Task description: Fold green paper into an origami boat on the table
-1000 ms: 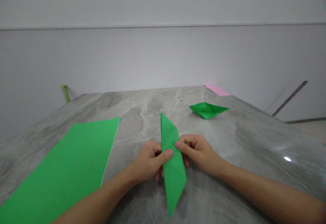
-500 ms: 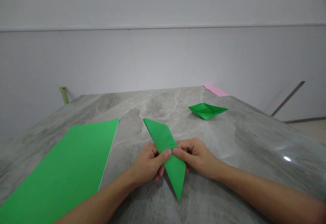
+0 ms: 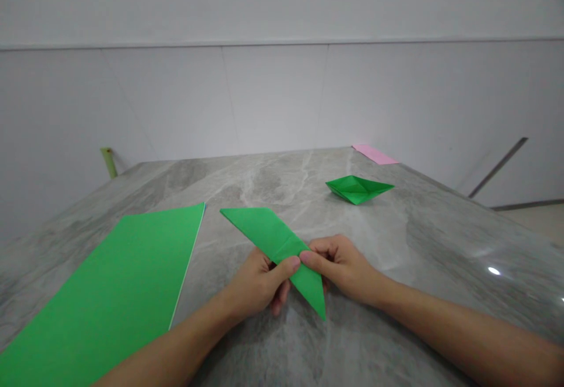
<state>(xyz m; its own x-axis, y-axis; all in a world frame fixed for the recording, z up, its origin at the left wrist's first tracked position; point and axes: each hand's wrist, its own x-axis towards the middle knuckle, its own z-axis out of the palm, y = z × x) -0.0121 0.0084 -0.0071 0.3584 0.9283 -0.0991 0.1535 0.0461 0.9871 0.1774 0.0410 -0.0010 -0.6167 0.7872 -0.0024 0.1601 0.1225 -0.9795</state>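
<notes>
A folded piece of green paper [image 3: 268, 228], shaped like a slanted strip with pointed ends, is held just above the table in both hands. My left hand [image 3: 262, 281] pinches its left edge, thumb on top and fingers underneath. From the other side my right hand [image 3: 341, 266] grips it the same way, its thumb tip close to the left one near the paper's middle. The fingers beneath the paper are partly hidden. Beyond my right hand lies a folded green paper boat shape [image 3: 359, 189] on the table.
Large green paper sheets [image 3: 110, 281] lie flat on the left of the grey marbled table [image 3: 247, 178]. A pink sheet [image 3: 375, 154] rests at the far right corner by the white wall [image 3: 273, 99]. A light green object [image 3: 108, 162] stands beyond the far left edge.
The folded green paper has turned counterclockwise; its far tip has swung left and its near tip has moved right and up. Both hands keep their pinch on it.
</notes>
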